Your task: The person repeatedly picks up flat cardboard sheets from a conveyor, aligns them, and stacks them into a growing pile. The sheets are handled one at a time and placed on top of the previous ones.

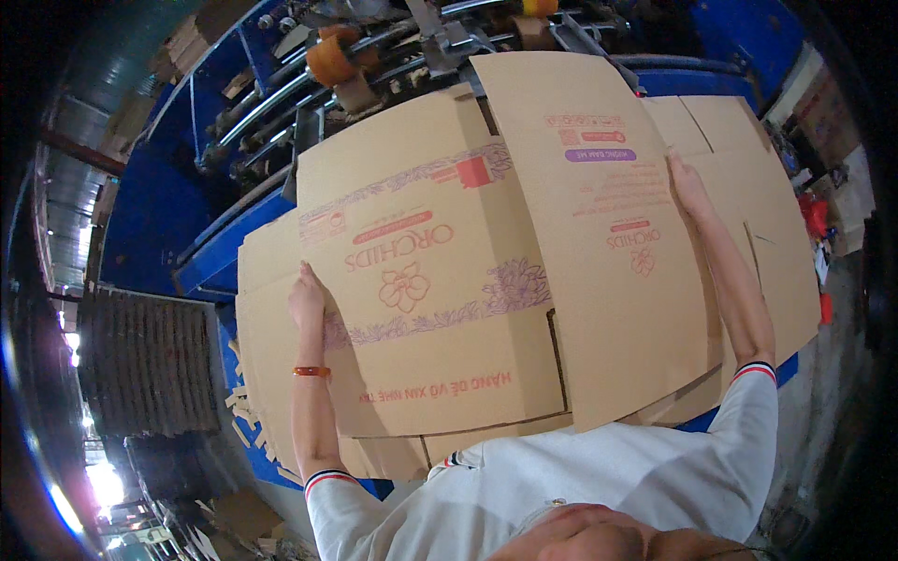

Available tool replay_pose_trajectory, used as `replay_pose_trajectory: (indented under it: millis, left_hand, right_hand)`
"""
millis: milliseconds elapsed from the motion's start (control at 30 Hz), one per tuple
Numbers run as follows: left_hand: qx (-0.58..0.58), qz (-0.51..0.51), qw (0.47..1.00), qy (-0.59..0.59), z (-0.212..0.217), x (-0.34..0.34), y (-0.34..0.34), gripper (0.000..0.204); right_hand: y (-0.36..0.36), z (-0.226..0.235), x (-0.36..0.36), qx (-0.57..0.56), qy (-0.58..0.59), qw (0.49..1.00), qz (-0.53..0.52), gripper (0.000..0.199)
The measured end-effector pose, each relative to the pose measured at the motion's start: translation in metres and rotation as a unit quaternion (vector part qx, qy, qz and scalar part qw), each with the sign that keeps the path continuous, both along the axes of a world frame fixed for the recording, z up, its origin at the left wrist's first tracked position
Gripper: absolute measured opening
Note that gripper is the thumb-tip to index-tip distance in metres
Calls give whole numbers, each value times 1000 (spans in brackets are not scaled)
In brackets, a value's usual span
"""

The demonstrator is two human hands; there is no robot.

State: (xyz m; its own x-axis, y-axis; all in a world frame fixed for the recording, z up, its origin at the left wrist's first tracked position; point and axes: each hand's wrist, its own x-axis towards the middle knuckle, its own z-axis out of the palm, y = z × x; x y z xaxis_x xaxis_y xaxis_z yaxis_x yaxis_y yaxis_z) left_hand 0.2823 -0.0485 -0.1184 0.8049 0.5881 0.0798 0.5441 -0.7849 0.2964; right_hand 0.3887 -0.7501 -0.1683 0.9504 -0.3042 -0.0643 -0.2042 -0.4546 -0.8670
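A large printed cardboard box blank (440, 355) lies in front of me, brown with red lettering, a flower outline and purple floral bands. Its right panel (561, 243) angles up from the rest along a crease. At the blank's left edge my left hand (307, 299) is closed on the board, an orange-brown band round the wrist. My right hand (688, 182) grips the right panel's far edge, fingers partly hidden by the board. Underneath are more plain brown cardboard blanks (776, 234), showing at both sides and along the near edge.
Beyond the blanks stands a blue machine (150, 206) with metal shafts and orange rollers (329, 62). Cardboard offcuts (245, 411) lie on a blue surface at left. Further left is a tall stack of flat sheets (150, 360). Red items (814, 215) sit at far right.
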Motion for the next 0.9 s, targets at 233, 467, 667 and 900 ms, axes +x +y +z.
replay_pose_trajectory:
  millis: [233,467,667,900]
  left_hand:
    - [3,-8,1000,29,6,2,-7,67]
    - [-14,-9,1000,24,8,-3,-9,69]
    - [14,-11,1000,3,2,-2,-9,65]
    - [123,-115,975,-147,18,-36,-36,45]
  right_hand:
    - [44,60,-36,-338,31,940,38,62]
    - [58,55,-28,-448,73,891,3,61]
    - [95,89,-49,-501,3,862,75,33]
    - [142,67,-105,-435,-187,869,144,29]
